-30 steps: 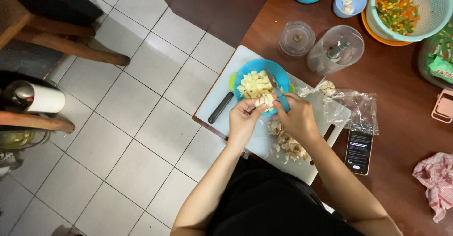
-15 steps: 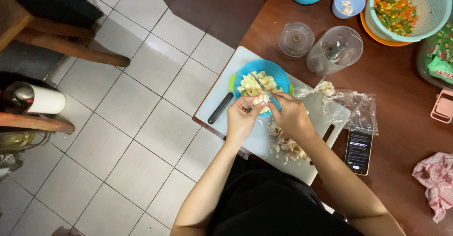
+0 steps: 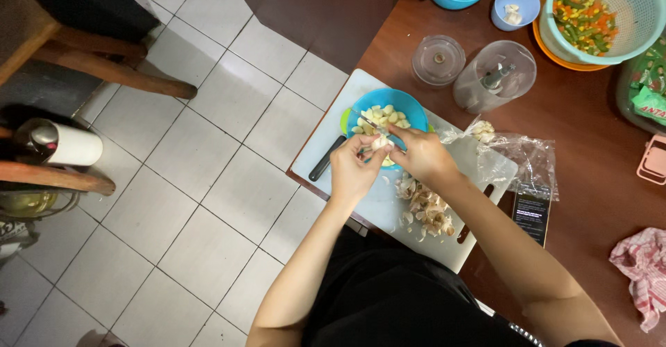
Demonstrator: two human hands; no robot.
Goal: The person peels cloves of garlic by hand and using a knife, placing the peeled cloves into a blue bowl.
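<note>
Garlic clove (image 3: 379, 142), pale and small, pinched between both hands just over the near rim of the blue bowl (image 3: 409, 105). Left hand (image 3: 354, 166) curled narrow around the clove from the near side, fingertips closed on it. Right hand (image 3: 422, 154) closed on a small knife (image 3: 373, 125), thin blade angled out over the bowl toward the clove; handle hidden inside the fist. Bowl heaped with more pale peeled cloves, standing on a white cutting board (image 3: 326, 128) at the tabletop (image 3: 590, 132) edge. Dark-handled second knife (image 3: 326, 158) lying flat on the board, just left of the left hand, apart from it. Pile of papery garlic skins (image 3: 424, 208) on the board, just below the right wrist. Crumpled clear plastic bag (image 3: 517, 154) to the right, overlapping the board's far corner, a few unpeeled cloves at its mouth. Dark phone (image 3: 531, 215) lying flat on the brown tabletop beside the board's right end. Farther back: clear chopper jar (image 3: 494, 76) with blade inside, its round clear lid (image 3: 438, 60) beside it, a small blue cup (image 3: 515, 5), and a pale green colander (image 3: 610, 14) full of mixed cut vegetables. Red-and-white cloth (image 3: 642, 267) bunched at the right edge. White tiled floor (image 3: 208, 180) below on the left.
</note>
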